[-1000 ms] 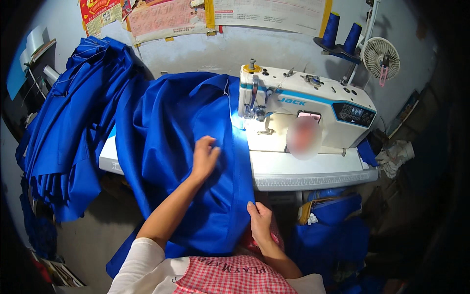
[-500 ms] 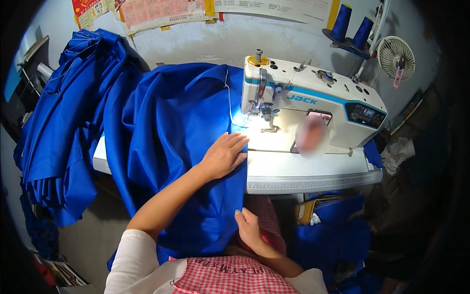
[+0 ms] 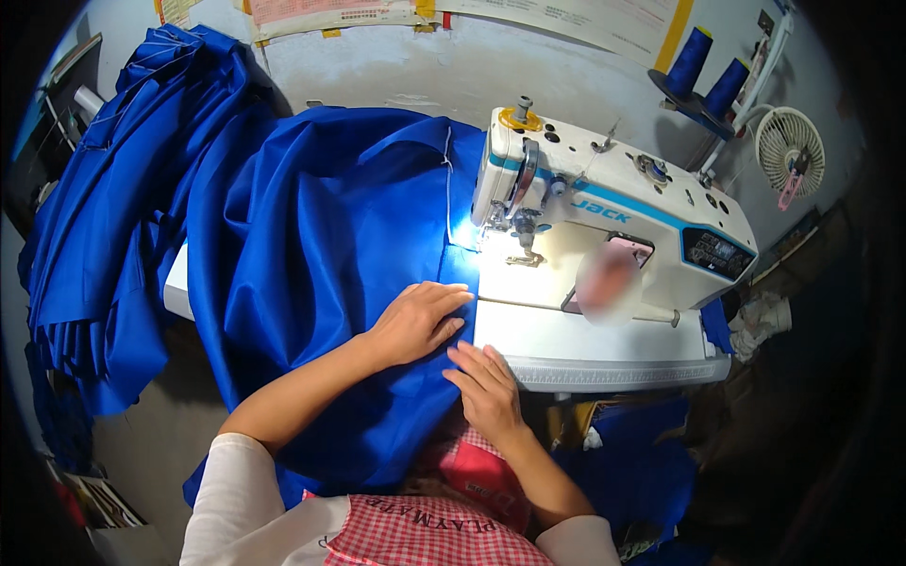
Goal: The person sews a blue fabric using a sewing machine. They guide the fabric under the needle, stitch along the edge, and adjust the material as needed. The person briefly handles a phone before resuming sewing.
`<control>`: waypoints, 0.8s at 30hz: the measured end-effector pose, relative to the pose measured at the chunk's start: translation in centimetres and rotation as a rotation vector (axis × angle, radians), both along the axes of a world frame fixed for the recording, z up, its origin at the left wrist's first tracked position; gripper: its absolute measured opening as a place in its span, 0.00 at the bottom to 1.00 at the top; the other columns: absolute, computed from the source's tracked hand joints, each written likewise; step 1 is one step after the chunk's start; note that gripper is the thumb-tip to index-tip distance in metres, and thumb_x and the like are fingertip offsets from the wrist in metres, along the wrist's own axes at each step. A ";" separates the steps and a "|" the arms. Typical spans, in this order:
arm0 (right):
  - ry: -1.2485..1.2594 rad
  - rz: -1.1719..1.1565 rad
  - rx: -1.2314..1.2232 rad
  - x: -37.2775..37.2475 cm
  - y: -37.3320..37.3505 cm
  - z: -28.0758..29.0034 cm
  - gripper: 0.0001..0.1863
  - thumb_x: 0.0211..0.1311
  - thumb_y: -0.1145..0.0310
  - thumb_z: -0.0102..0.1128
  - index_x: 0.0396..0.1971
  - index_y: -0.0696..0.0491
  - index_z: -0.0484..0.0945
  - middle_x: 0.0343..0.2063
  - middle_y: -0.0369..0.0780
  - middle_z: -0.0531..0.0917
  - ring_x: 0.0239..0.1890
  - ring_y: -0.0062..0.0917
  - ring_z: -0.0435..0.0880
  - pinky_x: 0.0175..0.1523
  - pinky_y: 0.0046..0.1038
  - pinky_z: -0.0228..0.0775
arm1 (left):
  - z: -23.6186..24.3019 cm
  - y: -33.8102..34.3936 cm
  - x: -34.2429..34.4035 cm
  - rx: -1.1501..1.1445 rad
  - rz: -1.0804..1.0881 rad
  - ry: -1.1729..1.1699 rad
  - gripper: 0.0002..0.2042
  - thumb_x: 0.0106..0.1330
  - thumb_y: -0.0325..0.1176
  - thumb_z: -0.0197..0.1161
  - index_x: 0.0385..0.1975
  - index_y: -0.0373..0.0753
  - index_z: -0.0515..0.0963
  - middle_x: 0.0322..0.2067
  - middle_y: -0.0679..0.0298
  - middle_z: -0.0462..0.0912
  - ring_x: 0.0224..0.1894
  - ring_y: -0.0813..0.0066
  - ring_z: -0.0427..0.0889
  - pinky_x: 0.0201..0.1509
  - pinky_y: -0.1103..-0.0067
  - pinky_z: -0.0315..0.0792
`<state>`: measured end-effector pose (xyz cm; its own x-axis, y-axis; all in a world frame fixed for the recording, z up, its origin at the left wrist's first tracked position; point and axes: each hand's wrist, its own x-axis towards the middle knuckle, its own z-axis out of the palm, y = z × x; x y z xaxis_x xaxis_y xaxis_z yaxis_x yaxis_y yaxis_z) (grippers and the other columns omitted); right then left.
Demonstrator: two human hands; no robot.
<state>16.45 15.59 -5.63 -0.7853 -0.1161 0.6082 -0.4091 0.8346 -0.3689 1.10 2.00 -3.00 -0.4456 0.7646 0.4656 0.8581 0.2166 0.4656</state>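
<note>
A large piece of blue fabric (image 3: pixel 311 245) is draped over the sewing table and hangs down over its front edge. My left hand (image 3: pixel 415 321) lies palm down on the fabric, fingers stretched toward its right edge. Just nearer and to the right, my right hand (image 3: pixel 486 382) is at that edge with its fingers extended, above the table's front rim. The white sewing machine (image 3: pixel 604 189) stands to the right, its lit presser foot (image 3: pixel 526 258) just right of the fabric edge. A loose light thread (image 3: pixel 447 170) lies on the fabric.
A thick pile of blue fabric (image 3: pixel 123 208) hangs at the left. A phone (image 3: pixel 642 247) leans against the machine. Blue thread cones (image 3: pixel 689 62) and a small fan (image 3: pixel 790 151) are at the back right. More blue cloth (image 3: pixel 632 462) lies below the table.
My right hand has let go of the hanging fabric edge and moved up to the table rim, its fingers now extended. My left hand has slid slightly nearer along the fabric.
</note>
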 end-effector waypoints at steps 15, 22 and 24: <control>0.064 -0.130 -0.216 -2.1 0.1 0.9 0.14 0.49 0.88 0.51 0.31 0.57 0.83 0.33 0.42 0.87 0.44 0.36 0.86 0.52 0.36 0.76 | -0.3 1.3 -1.9 -0.054 -0.053 0.123 0.17 0.60 0.34 0.64 0.49 0.40 0.79 0.54 0.56 0.78 0.54 0.59 0.76 0.59 0.67 0.68; -0.001 -0.131 -0.222 -5.1 1.3 0.9 0.14 0.50 0.88 0.52 0.32 0.56 0.83 0.34 0.44 0.87 0.44 0.36 0.86 0.51 0.35 0.77 | -1.1 2.8 -6.0 -0.071 -0.033 0.070 0.12 0.62 0.32 0.62 0.44 0.39 0.81 0.49 0.56 0.81 0.53 0.58 0.78 0.58 0.69 0.72; -0.024 -0.130 -0.222 -5.7 1.5 0.9 0.14 0.51 0.87 0.52 0.32 0.55 0.83 0.34 0.44 0.87 0.44 0.36 0.86 0.51 0.35 0.77 | -1.3 3.3 -7.1 -0.089 -0.012 0.068 0.12 0.62 0.32 0.62 0.44 0.38 0.81 0.49 0.56 0.82 0.53 0.58 0.78 0.58 0.70 0.72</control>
<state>10.76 17.05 -4.72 -0.7993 0.1214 0.5885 -0.2922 0.7773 -0.5572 -5.96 5.31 -4.29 -0.4059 0.8096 0.4241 0.8898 0.2442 0.3855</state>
